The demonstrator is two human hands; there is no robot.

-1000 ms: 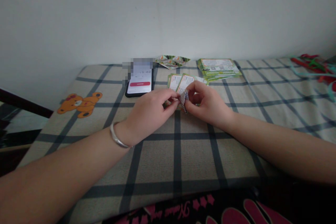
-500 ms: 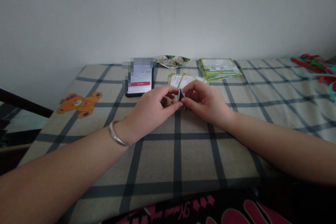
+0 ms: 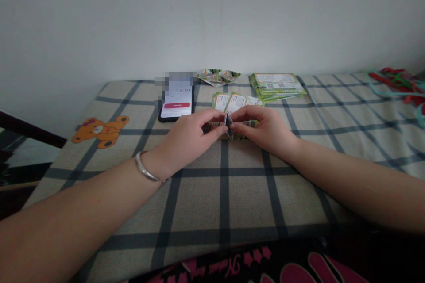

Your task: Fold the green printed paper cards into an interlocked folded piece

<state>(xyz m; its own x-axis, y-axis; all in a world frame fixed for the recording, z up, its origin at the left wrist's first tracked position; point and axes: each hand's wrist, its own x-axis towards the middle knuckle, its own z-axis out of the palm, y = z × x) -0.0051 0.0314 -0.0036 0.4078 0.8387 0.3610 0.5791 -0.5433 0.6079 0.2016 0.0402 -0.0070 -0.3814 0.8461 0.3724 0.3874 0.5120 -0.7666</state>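
In the head view, my left hand (image 3: 187, 137) and my right hand (image 3: 268, 130) meet over the middle of the table. Each one pinches a side of a small folded printed paper (image 3: 229, 129) between thumb and fingers. A narrow dark gap shows at the paper's top, between my fingertips. Its ends are partly covered by my fingers. Just behind my hands lie overlapping white cards with green edges (image 3: 236, 101). A silver bangle (image 3: 145, 170) circles my left wrist.
A phone (image 3: 177, 105) lies left of the cards. Behind it rests a folded zigzag printed piece (image 3: 219, 78) near the wall. A stack of green cards (image 3: 279, 85) sits farther right. Red and green items (image 3: 400, 82) lie at the right edge. A bear figure (image 3: 101, 131) is at left.
My fingers have shifted slightly on the folded paper, and more of its printed side shows under my right hand. Both hands keep hold of it.
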